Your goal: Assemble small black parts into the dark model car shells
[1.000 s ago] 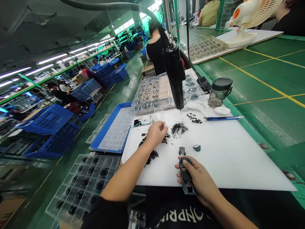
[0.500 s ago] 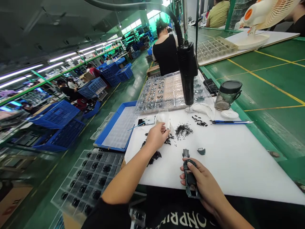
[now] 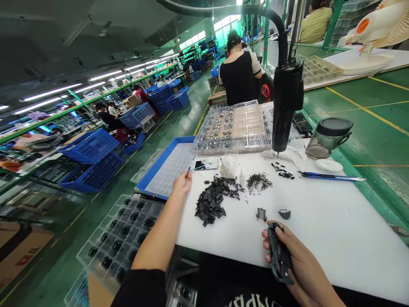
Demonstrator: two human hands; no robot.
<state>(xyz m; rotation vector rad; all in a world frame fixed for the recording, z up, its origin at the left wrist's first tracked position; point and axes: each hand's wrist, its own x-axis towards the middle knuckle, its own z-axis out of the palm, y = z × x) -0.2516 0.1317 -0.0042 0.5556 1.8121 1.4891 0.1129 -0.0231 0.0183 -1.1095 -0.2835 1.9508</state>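
Observation:
My right hand [image 3: 297, 260] is wrapped round a long dark plastic housing [image 3: 277, 256] at the near edge of the white work board [image 3: 319, 226]. My left hand [image 3: 182, 183] reaches to the board's left edge, fingers pinched near a thin blue tool [image 3: 198, 167]; what it holds is too small to make out. Between the hands lies a heap of small black flat parts [image 3: 212, 200]. A pile of tiny black screws [image 3: 258, 181] sits beyond it. Two small dark pieces [image 3: 261, 214] [image 3: 284, 213] lie just ahead of my right hand.
A black electric screwdriver [image 3: 285, 108] hangs over the board's far side. Clear part trays [image 3: 233, 128] stand behind, a blue tray [image 3: 159, 170] at left, a clear tray of black round parts [image 3: 124, 238] below it. A jar [image 3: 327, 136], a blue pen [image 3: 332, 176]. A person in black [image 3: 239, 74] stands beyond.
My left hand left the heap of black parts and moved left to the board's edge. The view swung left. My right hand tilted the housing and drew it slightly nearer.

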